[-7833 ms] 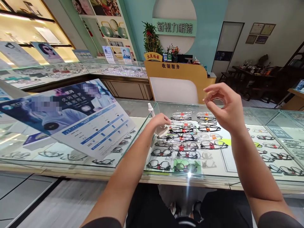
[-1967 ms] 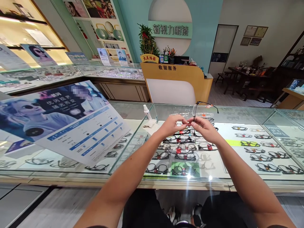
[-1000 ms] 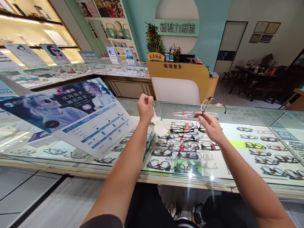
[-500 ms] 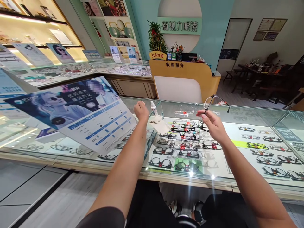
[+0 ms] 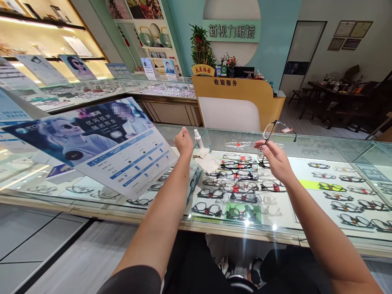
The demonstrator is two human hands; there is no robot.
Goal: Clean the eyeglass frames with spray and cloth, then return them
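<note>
A short charcoal sleeve (image 5: 133,281) has its plain hem well below the left hand (image 5: 184,141), leaving that forearm (image 5: 163,210) bare. Beneath the right hand (image 5: 277,158), black legwear (image 5: 297,269) shows; between its legs, dark shoes (image 5: 255,272) with pale patches.

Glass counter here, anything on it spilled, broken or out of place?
Nothing looks spilled or broken on the glass counter. Only the pale cloth seems untidy, lying rumpled beside the white bottle; the frames below form rows. The glasses in your right hand show no obvious damage.
</note>
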